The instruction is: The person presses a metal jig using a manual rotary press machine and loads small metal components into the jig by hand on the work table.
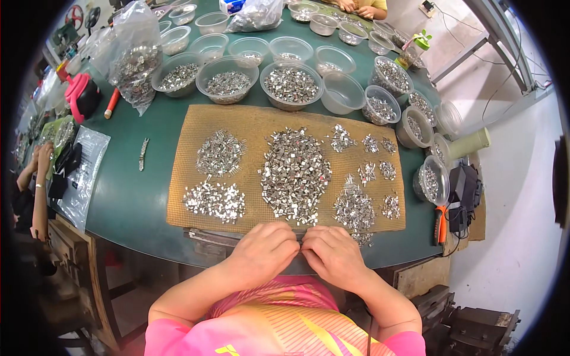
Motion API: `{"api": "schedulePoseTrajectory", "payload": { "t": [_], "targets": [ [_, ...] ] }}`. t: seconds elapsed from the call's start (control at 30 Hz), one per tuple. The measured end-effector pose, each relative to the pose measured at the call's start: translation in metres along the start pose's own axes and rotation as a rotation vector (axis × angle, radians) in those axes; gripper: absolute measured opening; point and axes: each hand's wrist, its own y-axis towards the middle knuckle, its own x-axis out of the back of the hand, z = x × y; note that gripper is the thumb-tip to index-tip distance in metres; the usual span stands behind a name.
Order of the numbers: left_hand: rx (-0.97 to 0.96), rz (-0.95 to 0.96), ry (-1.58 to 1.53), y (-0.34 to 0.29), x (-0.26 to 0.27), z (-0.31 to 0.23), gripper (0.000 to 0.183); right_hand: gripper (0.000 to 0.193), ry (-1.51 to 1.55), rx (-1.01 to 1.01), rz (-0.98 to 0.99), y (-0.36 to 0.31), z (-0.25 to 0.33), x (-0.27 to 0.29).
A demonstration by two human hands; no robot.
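My left hand (265, 248) and my right hand (333, 250) meet at the near edge of a tan textured mat (252, 121). The fingers of both are curled and pinched together, fingertips almost touching. Whatever they hold is too small or hidden to make out. Just beyond them spreads a large heap of small silvery metal pieces (295, 175). On the mat's left lie a pile of thin metal bits (221, 153) and a pile of shiny flat pieces (215, 202). A pile of fine metal parts (354, 207) and several smaller clusters are on the right.
Clear plastic bowls (291, 83), many with metal parts, ring the mat's far and right sides. A bag of parts (135, 65), a short metal link strip (143, 154) and orange-handled pliers (440, 225) lie on the green table (130, 190). Other people's hands (43, 159) work at left and far back.
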Motion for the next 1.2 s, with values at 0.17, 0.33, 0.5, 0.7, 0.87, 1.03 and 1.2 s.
{"api": "schedulePoseTrajectory", "payload": {
  "t": [0.17,0.33,0.5,0.7,0.87,1.03,1.2],
  "targets": [
    [-0.002,0.062,0.093,0.000,-0.005,-0.001,0.018,0.017,0.036,0.001,0.017,-0.001,-0.005,0.002],
    [0.008,0.101,0.005,0.000,0.004,0.004,0.020,0.015,0.078,-0.020,0.081,0.004,-0.007,0.007],
    [0.095,-0.042,-0.069,-0.006,0.032,0.013,0.023,0.015,0.001,-0.024,0.067,0.011,0.001,0.005],
    [0.372,-0.223,0.092,-0.032,0.063,0.032,0.012,0.013,-0.072,0.026,0.110,0.022,0.006,0.008],
    [0.396,-0.173,0.174,-0.038,0.060,0.035,0.012,0.010,0.008,0.094,0.010,0.053,0.010,-0.011],
    [0.312,-0.101,0.213,-0.038,0.063,0.037,0.013,0.012,-0.012,0.177,0.050,0.085,0.007,-0.041],
    [0.356,-0.146,0.101,-0.043,0.067,0.044,0.012,0.008,-0.143,0.123,0.100,0.095,0.010,-0.054]
  ]
}}
